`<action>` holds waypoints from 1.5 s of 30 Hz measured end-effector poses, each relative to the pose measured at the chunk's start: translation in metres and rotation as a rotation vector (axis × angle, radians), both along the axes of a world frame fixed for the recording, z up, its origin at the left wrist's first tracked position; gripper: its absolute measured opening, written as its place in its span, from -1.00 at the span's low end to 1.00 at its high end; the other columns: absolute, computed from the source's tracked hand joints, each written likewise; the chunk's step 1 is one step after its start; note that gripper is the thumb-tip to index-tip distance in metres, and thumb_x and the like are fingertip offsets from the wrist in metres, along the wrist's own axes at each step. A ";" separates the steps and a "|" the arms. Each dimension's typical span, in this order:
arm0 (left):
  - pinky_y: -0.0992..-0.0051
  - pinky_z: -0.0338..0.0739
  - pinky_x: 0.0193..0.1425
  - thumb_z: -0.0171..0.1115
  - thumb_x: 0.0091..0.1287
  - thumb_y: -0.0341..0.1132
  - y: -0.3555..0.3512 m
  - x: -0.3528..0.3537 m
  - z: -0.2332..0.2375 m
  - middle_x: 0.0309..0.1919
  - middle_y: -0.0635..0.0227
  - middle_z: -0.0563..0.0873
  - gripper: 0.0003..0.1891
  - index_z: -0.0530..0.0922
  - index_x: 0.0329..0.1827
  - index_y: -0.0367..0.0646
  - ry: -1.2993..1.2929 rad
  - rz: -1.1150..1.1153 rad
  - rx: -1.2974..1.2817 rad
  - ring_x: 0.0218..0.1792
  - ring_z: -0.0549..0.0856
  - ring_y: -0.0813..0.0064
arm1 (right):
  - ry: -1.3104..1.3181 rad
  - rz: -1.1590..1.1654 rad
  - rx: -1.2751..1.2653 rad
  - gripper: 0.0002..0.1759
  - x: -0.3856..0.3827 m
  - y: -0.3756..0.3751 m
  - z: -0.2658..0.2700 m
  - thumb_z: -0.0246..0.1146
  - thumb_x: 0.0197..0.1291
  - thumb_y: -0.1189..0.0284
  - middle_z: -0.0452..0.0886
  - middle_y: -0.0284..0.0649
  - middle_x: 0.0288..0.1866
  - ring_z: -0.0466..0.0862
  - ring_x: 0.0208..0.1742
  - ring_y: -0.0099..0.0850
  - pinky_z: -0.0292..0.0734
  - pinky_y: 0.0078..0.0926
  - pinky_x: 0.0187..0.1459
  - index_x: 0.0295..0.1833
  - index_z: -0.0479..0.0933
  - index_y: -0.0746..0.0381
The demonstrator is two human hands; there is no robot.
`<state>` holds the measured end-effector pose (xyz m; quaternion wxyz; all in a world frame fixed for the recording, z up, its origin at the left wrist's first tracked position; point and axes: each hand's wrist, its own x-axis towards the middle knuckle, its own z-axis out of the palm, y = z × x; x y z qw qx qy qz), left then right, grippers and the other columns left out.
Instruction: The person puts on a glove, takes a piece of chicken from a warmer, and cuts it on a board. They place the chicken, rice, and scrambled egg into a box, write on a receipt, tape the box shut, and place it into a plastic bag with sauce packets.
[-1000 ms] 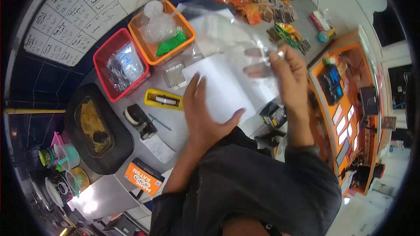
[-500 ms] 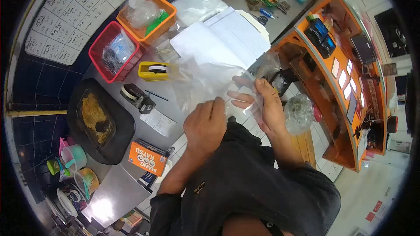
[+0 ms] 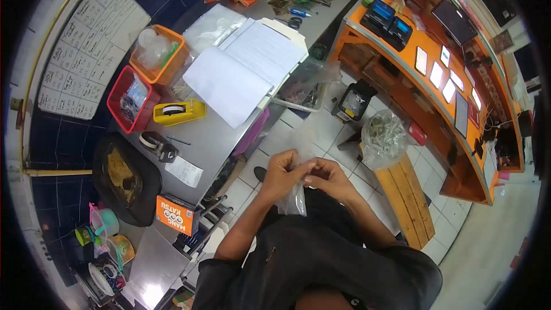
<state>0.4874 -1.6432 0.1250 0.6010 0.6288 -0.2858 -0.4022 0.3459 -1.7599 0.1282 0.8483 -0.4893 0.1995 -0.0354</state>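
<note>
A clear plastic bag (image 3: 295,202) hangs gathered between my two hands, in front of my dark shirt. My left hand (image 3: 281,175) is closed on the bag's bunched middle, and its lower end drops below the fingers. Pinched thumb to fingers, my right hand (image 3: 333,180) meets the left at the same gathered part. The fingers cover most of the gather, so how it is folded cannot be seen. Nothing shows inside the bag's lower end.
Left, a metal counter holds an open notebook (image 3: 270,43), a yellow tape dispenser (image 3: 192,113), red (image 3: 150,106) and orange (image 3: 178,60) baskets, and an orange box (image 3: 175,215). At right stand a wooden bench (image 3: 404,204) with a filled clear bag (image 3: 383,135) and an orange counter (image 3: 353,31).
The bag, spread wide between my hands before, is now bunched narrow. Both hands have come together and moved away from the counter. The view has shifted right, showing more floor.
</note>
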 end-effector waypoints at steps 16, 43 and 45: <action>0.13 0.50 -0.34 0.33 -0.05 -0.40 -0.015 -0.041 -0.135 -0.58 -0.04 0.57 -0.87 0.55 -0.53 -0.26 -0.733 0.106 0.455 -0.49 0.66 0.05 | 0.150 -0.072 -0.337 -0.86 -0.036 -0.048 -0.139 0.25 0.10 0.56 0.44 -0.44 -0.64 0.47 -0.61 -0.49 0.43 -0.46 -0.50 -0.44 0.43 0.18; -0.01 0.56 -0.01 0.22 0.16 -0.42 0.080 0.052 0.007 -0.23 -0.13 0.71 -0.69 0.58 0.00 -0.17 -1.011 -0.056 0.900 -0.09 0.72 -0.07 | 0.481 -0.345 -1.775 -0.75 0.032 -0.122 0.022 0.17 0.25 0.38 0.68 0.12 -0.22 0.71 -0.25 0.01 0.61 -0.07 -0.18 -0.10 0.62 0.32; 0.01 0.56 -0.02 0.22 0.15 -0.44 0.085 0.034 0.012 -0.27 -0.07 0.71 -0.68 0.62 0.01 -0.15 -1.066 0.049 0.912 -0.14 0.71 -0.06 | 0.570 -0.594 -1.440 -0.72 0.019 -0.080 0.069 0.17 0.26 0.43 0.73 0.02 -0.20 0.75 -0.13 -0.11 0.62 -0.22 -0.03 -0.05 0.67 0.35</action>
